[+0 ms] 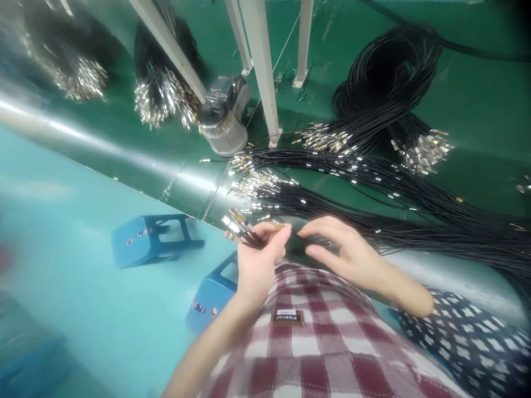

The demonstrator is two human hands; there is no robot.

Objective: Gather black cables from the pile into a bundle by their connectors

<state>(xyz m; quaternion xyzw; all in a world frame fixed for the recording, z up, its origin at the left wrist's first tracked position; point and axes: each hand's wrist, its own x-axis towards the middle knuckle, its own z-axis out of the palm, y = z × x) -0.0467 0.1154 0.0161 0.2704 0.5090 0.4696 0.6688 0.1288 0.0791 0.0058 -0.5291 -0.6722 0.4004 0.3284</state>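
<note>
So there's a small bunch of cable ends (243,225) poking out of the left hand (260,251), which is curled snug around it, thumb pressed to index finger. Next over, the right hand (348,251) has thumb and index loosely apart, can't tell if it's gripping anything, with long black cables (435,237) lying just beyond.
</note>
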